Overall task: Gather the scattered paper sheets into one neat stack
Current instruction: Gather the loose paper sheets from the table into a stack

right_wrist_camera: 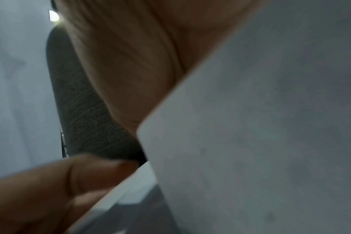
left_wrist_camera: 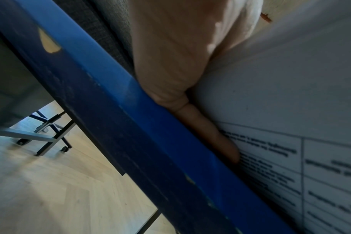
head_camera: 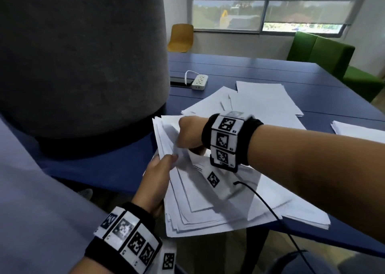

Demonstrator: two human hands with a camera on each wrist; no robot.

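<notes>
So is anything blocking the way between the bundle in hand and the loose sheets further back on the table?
Nothing visible does. Both the left hand and right hand grip the bundle; the loose sheets lie just beyond on the table.

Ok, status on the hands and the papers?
Both hands gripping the fanned white paper bundle: left hand, right hand. Loose white sheets remain on blue table. Nothing blocking.

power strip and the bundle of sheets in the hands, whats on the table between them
In the head view, loose overlapping paper sheets on blue table lie between the power strip and the held bundle.
</notes>
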